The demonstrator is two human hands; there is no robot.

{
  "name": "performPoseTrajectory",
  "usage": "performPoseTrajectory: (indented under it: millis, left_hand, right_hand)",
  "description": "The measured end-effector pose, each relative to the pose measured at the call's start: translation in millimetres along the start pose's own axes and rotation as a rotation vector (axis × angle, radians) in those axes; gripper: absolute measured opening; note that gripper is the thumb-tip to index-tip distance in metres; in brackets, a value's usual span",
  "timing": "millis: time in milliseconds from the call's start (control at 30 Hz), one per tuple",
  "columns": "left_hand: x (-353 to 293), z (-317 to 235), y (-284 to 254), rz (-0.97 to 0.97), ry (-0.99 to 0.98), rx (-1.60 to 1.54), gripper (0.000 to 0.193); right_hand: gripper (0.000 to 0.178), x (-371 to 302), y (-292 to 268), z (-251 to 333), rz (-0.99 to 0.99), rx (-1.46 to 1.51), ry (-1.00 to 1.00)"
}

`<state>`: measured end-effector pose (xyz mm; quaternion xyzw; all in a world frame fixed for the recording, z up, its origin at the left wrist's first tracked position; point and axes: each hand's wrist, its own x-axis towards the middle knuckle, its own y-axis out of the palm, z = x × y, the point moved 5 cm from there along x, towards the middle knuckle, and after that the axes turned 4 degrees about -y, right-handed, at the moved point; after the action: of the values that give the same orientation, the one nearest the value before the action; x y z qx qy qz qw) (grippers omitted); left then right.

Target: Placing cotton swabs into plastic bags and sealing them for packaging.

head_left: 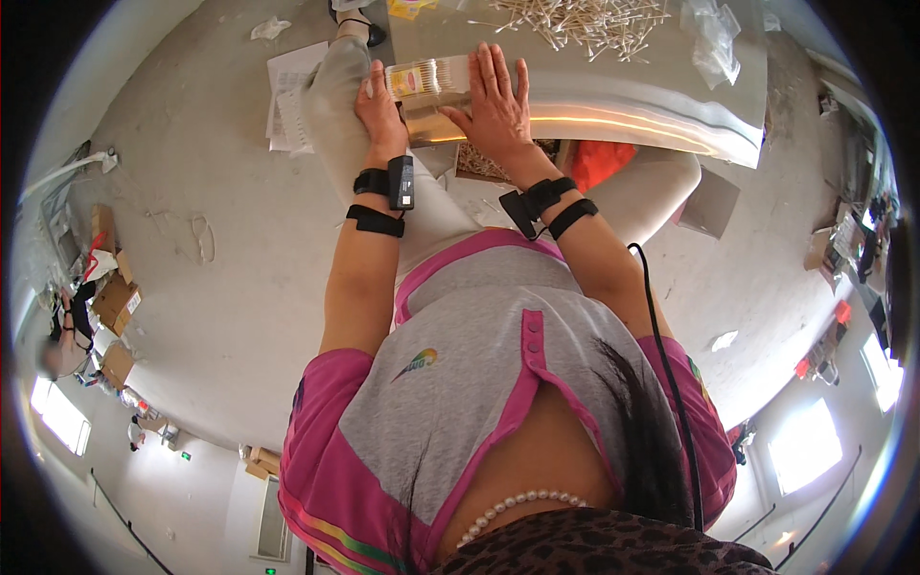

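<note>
A clear pack of cotton swabs (pixel 419 79) with a yellow and red label lies near the left end of a shiny metal-topped table (pixel 623 105). My left hand (pixel 382 113) is closed at the pack's left end, seen edge-on, with some of its fingers hidden. At the pack's right end, my right hand (pixel 496 103) rests palm down. Its fingers are stretched out and its thumb points left towards the pack. Farther back on the tabletop, loose cotton swabs (pixel 594 24) lie in a heap.
A crumpled clear plastic bag (pixel 714 43) sits at the table's right. Beneath the front edge are a box of swabs (pixel 476 163) and something red (pixel 602 165). Papers (pixel 287 91) lie on the floor at left. A black cable (pixel 661 321) runs along my right arm.
</note>
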<state>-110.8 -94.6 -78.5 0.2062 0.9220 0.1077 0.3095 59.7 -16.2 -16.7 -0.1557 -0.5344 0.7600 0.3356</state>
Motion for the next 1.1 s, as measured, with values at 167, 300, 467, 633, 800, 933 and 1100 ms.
performPoseTrajectory:
  millis: [167, 300, 467, 633, 800, 933, 1100]
  left_hand:
    - [5.3, 4.7, -0.8, 0.021, -0.032, -0.041, 0.031]
    - [4.5, 5.6, -1.3, -0.001, -0.04, -0.035, 0.029]
    - [0.6, 1.6, 0.7, 0.028, -0.022, -0.039, 0.029]
    - [-1.1, -1.5, 4.8, 0.04, -0.016, 0.013, 0.032]
    - [-0.3, -3.1, 4.6, 0.024, -0.02, 0.064, 0.032]
    - [-0.4, -4.2, 4.4, 0.062, -0.056, 0.019, 0.031]
    - [-8.2, -8.4, 8.4, 0.034, -0.033, 0.085, 0.032]
  right_hand:
    - [0.096, 4.3, 3.1, 5.7, 0.046, -0.032, -0.066]
    - [0.097, 10.3, 9.3, 15.3, 0.068, -0.05, -0.086]
    - [0.095, 15.0, 13.3, 21.1, 0.081, -0.077, -0.067]
    - [0.091, 21.5, 15.3, 30.5, 0.085, -0.123, -0.105]
    - [0.087, 21.1, 14.4, 27.1, 0.07, -0.018, -0.098]
    - [0.087, 7.5, 6.9, 15.0, 0.058, -0.012, -0.122]
    - [0.09, -1.5, 10.0, 15.5, 0.112, -0.089, -0.14]
